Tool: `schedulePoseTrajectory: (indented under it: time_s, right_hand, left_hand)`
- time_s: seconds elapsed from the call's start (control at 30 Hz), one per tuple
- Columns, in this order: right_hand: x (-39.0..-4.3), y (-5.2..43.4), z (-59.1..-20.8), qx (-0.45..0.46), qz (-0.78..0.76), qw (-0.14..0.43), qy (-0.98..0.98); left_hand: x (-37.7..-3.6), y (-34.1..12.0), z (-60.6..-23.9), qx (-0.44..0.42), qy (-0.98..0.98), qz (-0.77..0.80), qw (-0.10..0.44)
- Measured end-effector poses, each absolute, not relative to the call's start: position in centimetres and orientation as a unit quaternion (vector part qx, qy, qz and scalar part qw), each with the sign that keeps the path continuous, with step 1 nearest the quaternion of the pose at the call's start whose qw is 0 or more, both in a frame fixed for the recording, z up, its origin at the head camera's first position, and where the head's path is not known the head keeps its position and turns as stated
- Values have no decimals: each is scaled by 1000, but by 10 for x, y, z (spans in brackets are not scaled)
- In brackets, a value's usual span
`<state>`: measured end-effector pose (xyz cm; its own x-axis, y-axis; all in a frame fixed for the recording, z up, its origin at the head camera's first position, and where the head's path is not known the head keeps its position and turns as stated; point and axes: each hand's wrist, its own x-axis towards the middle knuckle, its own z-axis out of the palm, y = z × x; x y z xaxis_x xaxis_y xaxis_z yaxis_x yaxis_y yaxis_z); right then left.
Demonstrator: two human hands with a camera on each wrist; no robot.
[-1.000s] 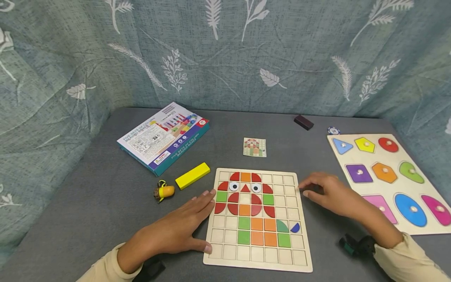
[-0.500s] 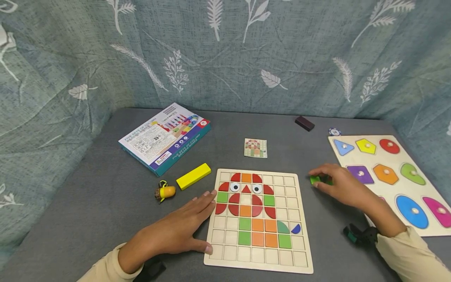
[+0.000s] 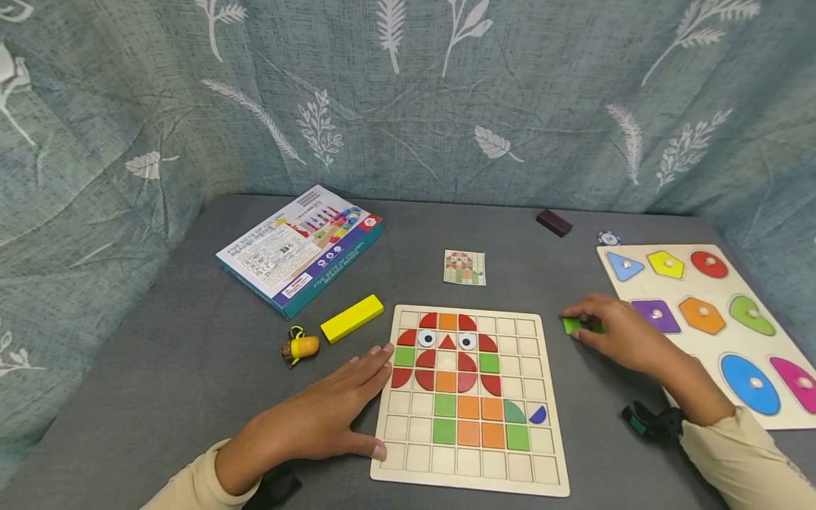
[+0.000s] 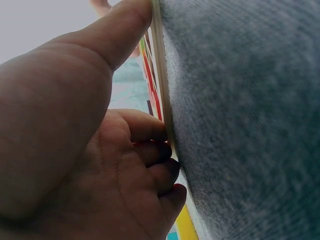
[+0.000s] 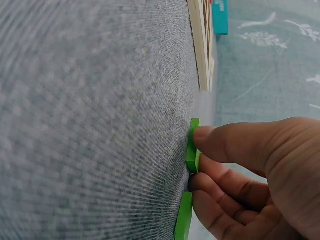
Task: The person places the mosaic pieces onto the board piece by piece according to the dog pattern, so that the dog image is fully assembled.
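Observation:
My left hand [image 3: 309, 425] lies along the left side of a wooden grid board [image 3: 468, 487], fingertips and thumb at its edge; the left wrist view shows the fingers [image 4: 145, 127] against the rim. Red, orange and green tiles form an owl-like figure on the board, with two eye discs and a blue half-round piece [image 3: 538, 414]. To the right of the board, my right hand [image 3: 621, 336] pinches a green square tile [image 5: 193, 150] between thumb and fingers, low over the table. A second green tile [image 5: 183, 217] lies beside it under the other fingers.
Behind the board lies a small pattern card [image 3: 464, 268]. A boxed toy set [image 3: 299, 248], a yellow block [image 3: 352, 319] and an acorn-like figure [image 3: 300, 346] are at left. A shape puzzle board [image 3: 685, 283], poker chip [image 3: 608, 238] and dark block [image 3: 554, 222] are at right.
My right hand has moved right, away from the board's edge, and now holds a green tile that was hidden beneath it. The left hand stays where it was.

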<state>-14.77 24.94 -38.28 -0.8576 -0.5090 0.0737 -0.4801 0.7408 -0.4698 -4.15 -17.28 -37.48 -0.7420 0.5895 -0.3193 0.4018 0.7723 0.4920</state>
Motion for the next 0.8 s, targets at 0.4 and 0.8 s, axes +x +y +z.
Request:
schedulePoseTrajectory:
  time_s: [0.4, 0.8]
  right_hand:
    - [-145, 246, -381, -277, -251, 17, 927]
    - [-140, 241, -376, -281, -264, 44, 922]
  left_hand:
    - [-42, -173, -375, 276, 910, 204, 235]
    - [-42, -173, -375, 278, 909, 202, 234]
